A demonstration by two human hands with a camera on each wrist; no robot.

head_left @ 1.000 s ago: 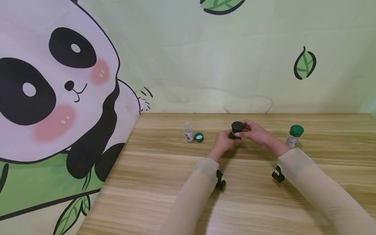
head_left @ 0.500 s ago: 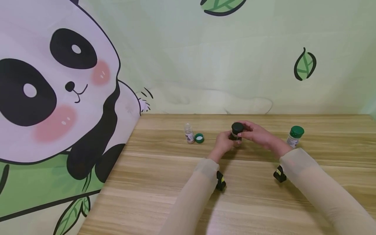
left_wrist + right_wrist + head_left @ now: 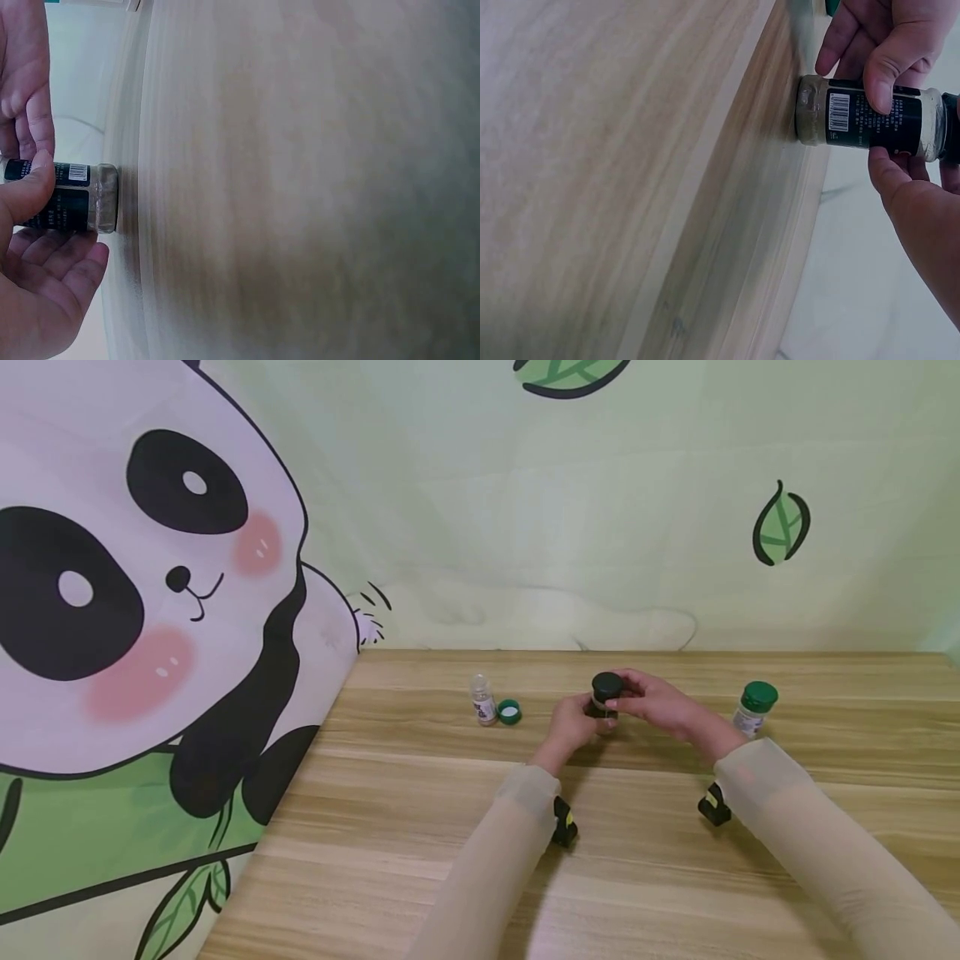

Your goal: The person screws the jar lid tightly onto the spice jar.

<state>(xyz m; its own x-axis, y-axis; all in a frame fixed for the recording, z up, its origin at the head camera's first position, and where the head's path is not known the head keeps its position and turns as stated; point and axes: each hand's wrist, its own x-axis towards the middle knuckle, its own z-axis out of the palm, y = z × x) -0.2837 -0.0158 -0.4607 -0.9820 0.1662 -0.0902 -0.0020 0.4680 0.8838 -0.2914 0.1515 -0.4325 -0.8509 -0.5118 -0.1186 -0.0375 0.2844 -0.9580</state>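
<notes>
A spice jar (image 3: 874,120) with a black cap (image 3: 607,684) and a dark printed label stands upright near the back of the wooden table. My left hand (image 3: 573,722) grips its body, thumb across the label, as the left wrist view shows. Around the cap, my right hand (image 3: 656,700) curls from the other side, its thumb at the cap's lower edge and its fingers behind. In the right wrist view the jar's clear base sits right at the tabletop. Parts of the label are hidden by both hands.
To the left stands an uncapped clear bottle (image 3: 483,700), with a green cap (image 3: 509,712) lying inner side up beside it. A jar with a green lid (image 3: 759,697) stands right, behind my right forearm. A panda-printed backdrop (image 3: 480,527) rises at the table's (image 3: 360,827) back edge.
</notes>
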